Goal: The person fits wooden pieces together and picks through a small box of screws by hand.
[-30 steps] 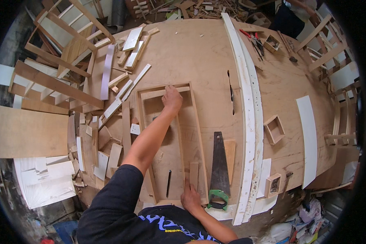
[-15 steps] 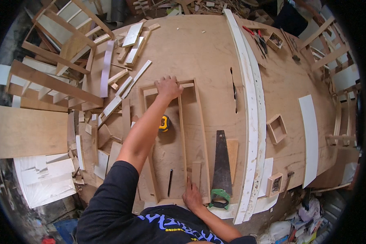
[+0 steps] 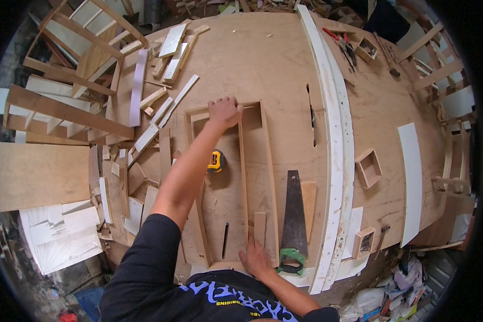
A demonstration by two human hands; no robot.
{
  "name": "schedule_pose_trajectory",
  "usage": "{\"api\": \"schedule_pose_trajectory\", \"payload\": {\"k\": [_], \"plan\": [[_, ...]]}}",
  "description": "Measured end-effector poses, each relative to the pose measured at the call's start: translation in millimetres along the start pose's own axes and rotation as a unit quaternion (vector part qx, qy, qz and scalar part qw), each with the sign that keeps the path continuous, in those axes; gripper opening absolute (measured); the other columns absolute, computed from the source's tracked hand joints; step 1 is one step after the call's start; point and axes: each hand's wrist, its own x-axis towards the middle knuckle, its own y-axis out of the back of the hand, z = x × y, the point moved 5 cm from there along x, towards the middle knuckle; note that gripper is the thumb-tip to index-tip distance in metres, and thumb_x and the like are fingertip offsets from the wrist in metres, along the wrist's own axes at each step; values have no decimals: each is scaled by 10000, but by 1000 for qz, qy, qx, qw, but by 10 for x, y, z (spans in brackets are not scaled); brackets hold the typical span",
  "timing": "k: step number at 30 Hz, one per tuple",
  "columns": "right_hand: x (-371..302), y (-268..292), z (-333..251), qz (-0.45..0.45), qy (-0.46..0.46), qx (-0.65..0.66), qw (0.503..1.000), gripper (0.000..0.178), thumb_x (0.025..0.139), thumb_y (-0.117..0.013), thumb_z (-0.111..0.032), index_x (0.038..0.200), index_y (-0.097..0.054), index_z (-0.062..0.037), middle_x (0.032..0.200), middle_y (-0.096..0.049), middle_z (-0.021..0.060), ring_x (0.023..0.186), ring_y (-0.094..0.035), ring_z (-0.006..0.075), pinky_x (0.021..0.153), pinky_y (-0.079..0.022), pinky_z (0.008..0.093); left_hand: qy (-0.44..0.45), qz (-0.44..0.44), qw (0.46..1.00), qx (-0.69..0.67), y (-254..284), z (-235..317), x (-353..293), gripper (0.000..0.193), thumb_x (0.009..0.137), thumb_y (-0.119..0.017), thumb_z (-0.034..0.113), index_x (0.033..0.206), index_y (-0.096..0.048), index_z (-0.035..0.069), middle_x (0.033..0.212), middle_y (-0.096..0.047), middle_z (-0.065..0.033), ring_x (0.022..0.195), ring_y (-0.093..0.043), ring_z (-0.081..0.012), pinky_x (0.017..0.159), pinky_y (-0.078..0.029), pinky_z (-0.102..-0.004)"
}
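A long rectangular wooden frame [image 3: 271, 177] lies on the plywood tabletop, with a thin wooden divider strip [image 3: 243, 177] running lengthwise inside it. My left hand [image 3: 225, 112] reaches to the far end, its fingers curled over the frame's end piece where the strip meets it. At the near end my right hand [image 3: 256, 260] pinches the strip, fingers pointing away from me; the thumb side is partly hidden. A short wood block [image 3: 260, 228] lies just beyond that hand. Inside the frame are a yellow and black tape measure [image 3: 215, 161] and a dark pencil-like stick [image 3: 225, 240].
A green-handled handsaw [image 3: 293, 225] lies right of the frame. Beyond it run long white boards [image 3: 334, 161], with small wooden boxes [image 3: 368, 168], a hammer [image 3: 381, 236] and red-handled pliers [image 3: 339, 40] farther right. Wood offcuts [image 3: 172, 53] and a slatted frame [image 3: 70, 110] crowd the left.
My left hand's fingers have curled more tightly over the far end. My right hand has shifted very slightly left along the near end. The whole view has shifted a little.
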Motion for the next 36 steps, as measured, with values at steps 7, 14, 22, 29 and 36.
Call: {"api": "schedule_pose_trajectory", "payload": {"k": [7,14,22,29,36], "plan": [[1062,1081,-706,149,12,42,988,585,969,-681,-359,1423,-576,-4,1207,-672,315,1089,-678,452,918,-549,532,-26,-62,994,-92,107,-394,154,513,1034,-504,604,1236,-782,222,1127,-772,-150,1109,-704,-388,946,-552,-507],[2955,1638,-920,429,90,109,892,652,914,-727,-196,1469,-485,44,1397,-567,282,1291,-557,464,1092,-467,517,-35,-52,995,-81,78,-320,205,463,1007,-555,616,1160,-815,265,1069,-792,-76,1083,-720,-349,911,-568,-495],[3477,1798,-1044,399,116,75,907,336,821,-667,-24,1148,-639,48,1176,-595,294,1075,-609,498,936,-500,548,-86,1,989,-118,22,-346,227,425,1004,-611,570,1152,-817,229,996,-786,-129,947,-744,-369,805,-580,-486],[3518,1766,-1042,351,117,72,926,484,825,-649,28,1295,-617,139,1225,-605,310,1142,-588,494,1012,-480,529,-65,-35,992,-104,41,-336,235,438,1003,-608,580,1163,-816,230,1082,-787,-121,1011,-738,-364,861,-577,-486],[3510,1749,-1064,357,129,93,920,462,811,-660,19,1262,-618,112,1178,-612,284,1108,-596,488,964,-490,523,-22,-93,988,-125,46,-350,284,482,980,-601,637,1207,-801,261,1156,-775,-116,1091,-721,-369,931,-564,-480]]}}
